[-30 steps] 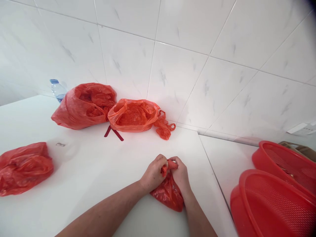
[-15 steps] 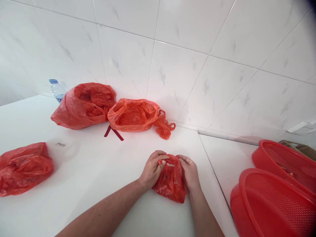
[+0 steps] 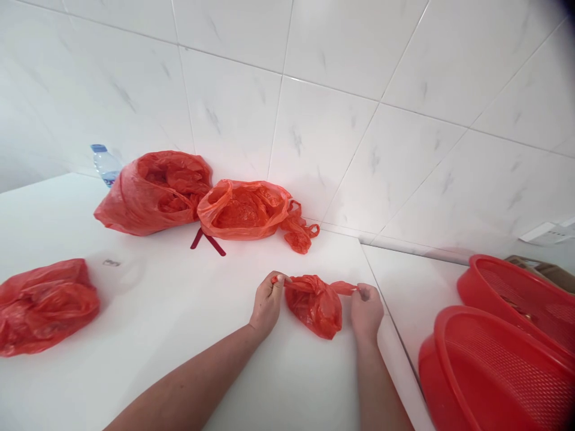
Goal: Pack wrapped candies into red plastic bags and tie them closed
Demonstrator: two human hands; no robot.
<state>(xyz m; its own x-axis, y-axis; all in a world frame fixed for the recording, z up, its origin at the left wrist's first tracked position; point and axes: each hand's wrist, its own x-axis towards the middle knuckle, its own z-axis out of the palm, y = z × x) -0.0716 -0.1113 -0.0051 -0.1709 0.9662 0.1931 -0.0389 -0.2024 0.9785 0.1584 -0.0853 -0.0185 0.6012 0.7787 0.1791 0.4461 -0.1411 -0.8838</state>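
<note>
A small red plastic bag (image 3: 315, 306) rests on the white tabletop between my hands, its top twisted into a knot. My left hand (image 3: 267, 303) is closed around one handle of it, on the left side. Pinched in the fingers of my right hand (image 3: 366, 308) is the other handle, stretched out to the right. Both handles are pulled apart and look taut. What the bag contains cannot be made out through the plastic.
Against the tiled wall stand a full red bag (image 3: 153, 194), an open red bag (image 3: 245, 209) and a small knotted bag (image 3: 297, 233). A bottle (image 3: 105, 164) is behind them. Another red bag (image 3: 49, 305) lies left. Red perforated baskets (image 3: 494, 371) stand right. Dark red strips (image 3: 213, 244) lie mid-table.
My hands have moved apart, the right one to the right and the left one slightly left. The bag's handles are now drawn out sideways and its top has tightened into a knot.
</note>
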